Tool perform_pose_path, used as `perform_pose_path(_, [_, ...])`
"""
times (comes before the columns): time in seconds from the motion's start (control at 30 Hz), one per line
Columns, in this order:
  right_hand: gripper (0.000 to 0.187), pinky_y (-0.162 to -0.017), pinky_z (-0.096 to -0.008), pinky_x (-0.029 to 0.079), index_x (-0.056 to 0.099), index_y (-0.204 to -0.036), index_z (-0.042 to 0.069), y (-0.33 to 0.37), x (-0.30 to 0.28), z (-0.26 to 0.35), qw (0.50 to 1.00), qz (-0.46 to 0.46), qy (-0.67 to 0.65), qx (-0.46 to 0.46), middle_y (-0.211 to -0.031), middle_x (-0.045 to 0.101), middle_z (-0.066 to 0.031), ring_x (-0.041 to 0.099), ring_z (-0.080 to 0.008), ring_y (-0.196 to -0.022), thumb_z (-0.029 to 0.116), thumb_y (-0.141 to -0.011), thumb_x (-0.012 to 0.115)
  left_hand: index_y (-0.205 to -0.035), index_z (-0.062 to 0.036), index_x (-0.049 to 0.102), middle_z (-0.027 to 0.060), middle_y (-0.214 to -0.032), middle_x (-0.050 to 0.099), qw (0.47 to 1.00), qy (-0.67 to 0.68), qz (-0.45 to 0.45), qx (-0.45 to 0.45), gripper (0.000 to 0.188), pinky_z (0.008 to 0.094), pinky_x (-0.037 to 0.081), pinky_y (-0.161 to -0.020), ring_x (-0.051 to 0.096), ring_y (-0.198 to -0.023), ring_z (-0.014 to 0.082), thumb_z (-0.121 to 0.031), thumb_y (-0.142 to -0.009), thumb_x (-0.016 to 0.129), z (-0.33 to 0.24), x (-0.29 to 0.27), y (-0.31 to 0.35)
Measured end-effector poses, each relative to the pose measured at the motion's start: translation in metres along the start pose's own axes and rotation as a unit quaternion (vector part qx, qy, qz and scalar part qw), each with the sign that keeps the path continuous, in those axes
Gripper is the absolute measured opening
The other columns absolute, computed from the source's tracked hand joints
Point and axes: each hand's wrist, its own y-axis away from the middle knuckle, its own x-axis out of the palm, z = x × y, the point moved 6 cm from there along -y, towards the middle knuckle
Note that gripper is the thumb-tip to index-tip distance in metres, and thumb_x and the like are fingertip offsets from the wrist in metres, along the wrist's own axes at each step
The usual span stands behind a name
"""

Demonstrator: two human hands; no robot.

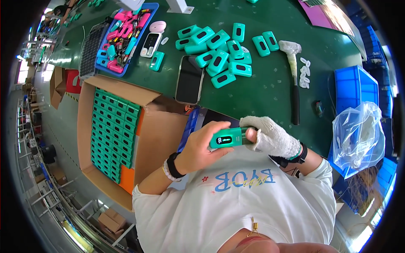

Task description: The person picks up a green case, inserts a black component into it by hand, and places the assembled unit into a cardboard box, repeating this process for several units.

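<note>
One hammer (294, 80); one phone (189, 79); two blue bins (353, 86).

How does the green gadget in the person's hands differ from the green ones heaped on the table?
The held device is gripped by the bare left hand and the gloved right hand; the pile lies loose on the green table. The held one's window is lit; the pile's windows are dark. Both share the teal casing and shape.

Bright, even overhead light, soft shadows, strong fisheye bending, black vignetted corners, sharp centre.
</note>
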Motion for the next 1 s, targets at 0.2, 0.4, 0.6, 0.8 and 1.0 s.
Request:
perform_pose_path(0.2, [0.031, -0.061, -0.0350, 0.047, 0.060, -0.104, 0.000, -0.015, 0.018, -0.002, 0.999, 0.012, 0.041, -0.033, -0.072, 0.056, -0.0092, 0.058, -0.0195, -0.065, 0.025, -0.090, 0.072, -0.118, 0.0016, 0.058, 0.0117, -0.109, 0.065, 0.956, 0.241, -0.084, -0.145, 0.046, 0.0324, 0.054, -0.083, 0.066, -0.094, 0.0189, 0.000, -0.077, 0.081, 0.021, -0.007, 0.018])
perform_pose_path(0.4, [0.018, -0.063, -0.0371, 0.047, 0.059, -0.101, 0.001, -0.019, 0.038, 0.008, 0.986, 0.030, 0.121, -0.115, -0.072, 0.054, -0.0112, 0.059, -0.0227, -0.067, 0.013, -0.090, 0.066, -0.113, 0.0013, 0.061, 0.0089, -0.105, 0.067, 0.929, 0.274, -0.185, -0.168, 0.035, 0.0307, 0.052, -0.085, 0.065, -0.094, 0.0147, 0.000, -0.082, 0.076, 0.022, -0.014, 0.051])
perform_pose_path(0.6, [0.031, -0.065, -0.0319, 0.049, 0.057, -0.118, -0.004, 0.000, 0.009, -0.020, 0.978, -0.046, 0.199, -0.034, -0.081, 0.061, -0.0141, 0.059, -0.0259, -0.067, 0.012, -0.092, 0.064, -0.110, -0.0053, 0.062, 0.0043, -0.104, 0.066, 0.763, 0.252, -0.560, -0.201, 0.020, 0.0341, 0.056, -0.081, 0.065, -0.093, 0.0171, -0.002, -0.091, 0.065, 0.053, -0.165, 0.178])
perform_pose_path(0.8, [0.039, -0.062, -0.0316, 0.049, 0.053, -0.129, -0.004, -0.004, 0.002, -0.041, 0.973, -0.088, 0.192, -0.091, -0.080, 0.063, -0.0124, 0.060, -0.0196, -0.065, 0.016, -0.096, 0.063, -0.096, -0.0009, 0.064, 0.0046, -0.087, 0.067, 0.742, 0.007, -0.433, -0.512, 0.015, 0.0314, 0.056, -0.073, 0.066, -0.080, 0.0154, -0.006, -0.085, 0.073, 0.101, -0.254, 0.388])
perform_pose_path(1.0, [0.042, -0.060, -0.0309, 0.048, 0.052, -0.129, -0.003, -0.007, 0.011, -0.027, 0.950, -0.075, 0.247, -0.174, -0.077, 0.061, -0.0110, 0.058, -0.0174, -0.062, 0.021, -0.097, 0.063, -0.085, 0.0017, 0.065, 0.0081, -0.074, 0.066, 0.642, 0.014, -0.398, -0.655, 0.026, 0.0337, 0.049, -0.051, 0.062, -0.058, 0.0165, -0.005, -0.070, 0.086, 0.163, -0.218, 0.486])
